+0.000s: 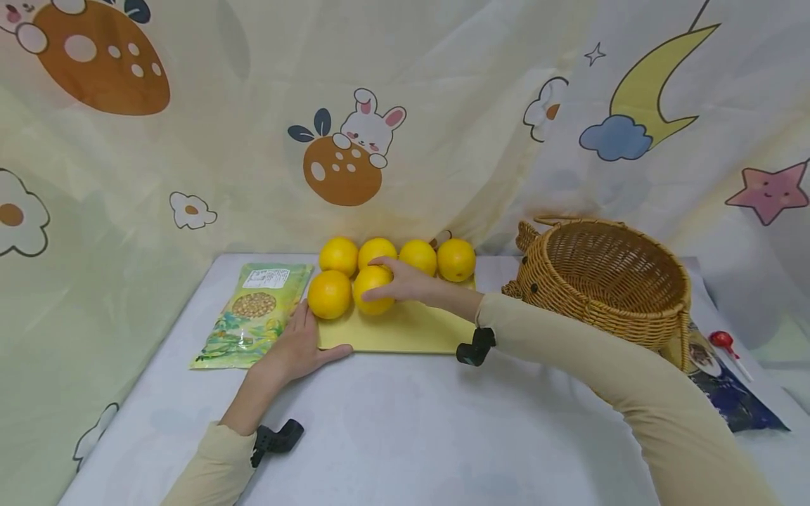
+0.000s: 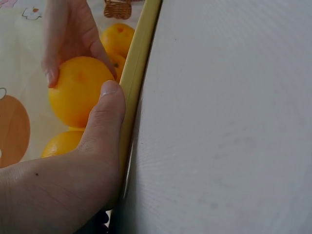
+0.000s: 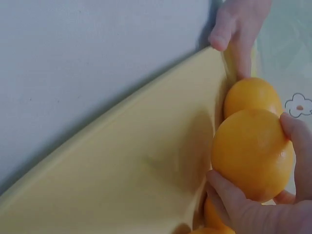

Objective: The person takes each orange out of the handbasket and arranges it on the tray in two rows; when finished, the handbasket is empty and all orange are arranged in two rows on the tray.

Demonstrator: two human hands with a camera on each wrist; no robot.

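Note:
My right hand (image 1: 410, 281) grips an orange (image 3: 251, 151) between thumb and fingers, over the front row on a yellow board (image 1: 405, 332). Just left of it sits another orange (image 1: 329, 295). Behind them, a row of several more oranges (image 1: 456, 260) lines the board's back edge. At the board's front left corner rests my left hand (image 1: 302, 351). Its straight fingers run along the left side and its thumb stretches along the front edge. In the left wrist view, the left thumb partly overlaps the gripped orange (image 2: 80, 92).
A green and yellow bag of grains (image 1: 253, 313) lies left of the board. On the right stands a wicker basket (image 1: 607, 316) with an animal face. Beside it lie a dark blue package (image 1: 737, 400) and a red lollipop (image 1: 721, 340). A patterned curtain (image 1: 443, 154) hangs behind.

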